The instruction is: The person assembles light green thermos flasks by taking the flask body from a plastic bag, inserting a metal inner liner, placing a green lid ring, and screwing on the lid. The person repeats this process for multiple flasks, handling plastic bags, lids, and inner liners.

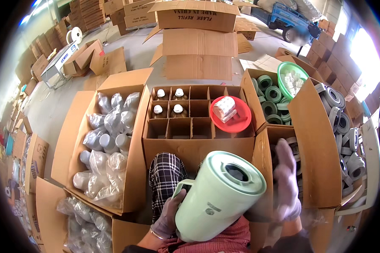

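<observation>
My gloved left hand (171,214) is closed around the handle side of a pale green vacuum flask body (211,206). The flask tilts over my lap, its round top opening facing up and away from me. Off to the right, my gloved right hand (286,179) has its fingers stretched out and appears to hold nothing. Slightly blurred, it hovers over a carton of grey parts (298,162), apart from the flask. Straight ahead, a divided carton (198,145) holds several bottles with white caps (179,92) in its left cells.
A red plastic bowl (245,124) with white labels sits on the dividers. Left stands a carton of plastic-wrapped bottles (114,118). To the right are green rings (273,92), a green basket (285,69) and grey rings (350,139). An open carton (200,42) lies beyond.
</observation>
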Tool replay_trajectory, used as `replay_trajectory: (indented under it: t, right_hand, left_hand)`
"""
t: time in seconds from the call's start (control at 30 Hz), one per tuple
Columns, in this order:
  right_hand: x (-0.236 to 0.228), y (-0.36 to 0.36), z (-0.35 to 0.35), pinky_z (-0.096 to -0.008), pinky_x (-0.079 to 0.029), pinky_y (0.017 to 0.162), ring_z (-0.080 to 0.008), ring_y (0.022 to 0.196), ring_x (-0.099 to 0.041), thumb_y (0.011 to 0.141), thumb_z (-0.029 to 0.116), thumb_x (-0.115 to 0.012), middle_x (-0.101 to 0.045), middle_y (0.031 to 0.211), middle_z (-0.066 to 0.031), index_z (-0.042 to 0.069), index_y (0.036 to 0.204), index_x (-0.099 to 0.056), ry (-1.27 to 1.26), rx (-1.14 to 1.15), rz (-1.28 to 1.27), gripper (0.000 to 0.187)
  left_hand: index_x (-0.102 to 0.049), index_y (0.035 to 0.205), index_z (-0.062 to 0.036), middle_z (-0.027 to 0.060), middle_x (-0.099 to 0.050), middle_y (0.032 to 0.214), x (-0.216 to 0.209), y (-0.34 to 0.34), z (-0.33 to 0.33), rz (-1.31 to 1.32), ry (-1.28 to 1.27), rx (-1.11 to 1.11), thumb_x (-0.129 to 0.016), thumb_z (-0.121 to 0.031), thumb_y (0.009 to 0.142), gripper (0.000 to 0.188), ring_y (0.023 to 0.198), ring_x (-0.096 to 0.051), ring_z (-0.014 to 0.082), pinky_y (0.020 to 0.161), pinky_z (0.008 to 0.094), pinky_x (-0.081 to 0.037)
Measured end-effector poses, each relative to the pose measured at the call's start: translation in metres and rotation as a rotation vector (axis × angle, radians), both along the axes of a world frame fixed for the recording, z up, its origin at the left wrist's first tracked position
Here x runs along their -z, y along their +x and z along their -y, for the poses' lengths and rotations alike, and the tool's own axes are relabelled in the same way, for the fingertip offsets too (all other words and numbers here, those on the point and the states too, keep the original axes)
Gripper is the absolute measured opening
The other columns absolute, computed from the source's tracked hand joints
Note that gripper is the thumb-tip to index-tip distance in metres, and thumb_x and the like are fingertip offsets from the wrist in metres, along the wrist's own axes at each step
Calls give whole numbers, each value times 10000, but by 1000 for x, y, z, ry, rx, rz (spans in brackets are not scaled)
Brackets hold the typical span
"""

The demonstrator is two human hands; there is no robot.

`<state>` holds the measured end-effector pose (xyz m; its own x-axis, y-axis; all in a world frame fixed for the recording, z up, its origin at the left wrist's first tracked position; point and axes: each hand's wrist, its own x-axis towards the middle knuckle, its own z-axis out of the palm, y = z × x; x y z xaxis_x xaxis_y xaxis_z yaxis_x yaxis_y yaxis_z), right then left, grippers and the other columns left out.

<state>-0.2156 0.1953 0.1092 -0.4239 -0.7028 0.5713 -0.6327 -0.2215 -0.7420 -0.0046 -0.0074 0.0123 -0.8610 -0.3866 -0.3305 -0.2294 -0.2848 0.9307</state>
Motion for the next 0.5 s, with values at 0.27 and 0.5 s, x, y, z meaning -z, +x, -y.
replay_trajectory:
  t: [0.27,0.5]
  right_hand:
    - [-2,-23,45,-597,-259,1133,-511,1371,-365,934,605,-484,-471,1415,-305,122,966,-773,9,-418,0,564]
    - [9,-7,46,-512,-444,1029,-447,1236,-524,904,401,-605,-581,1239,-291,55,1091,-688,-94,-207,284,402]
  left_hand:
    - [-680,1102,28,113,-726,1017,-22,-17,51,-146,-1009,-135,-482,-133,1002,274,898,-698,176,824,298,-548]
    - [-687,1047,43,58,-716,934,-22,-23,84,-152,-1080,-256,-572,-98,912,226,862,-647,136,776,281,-516]
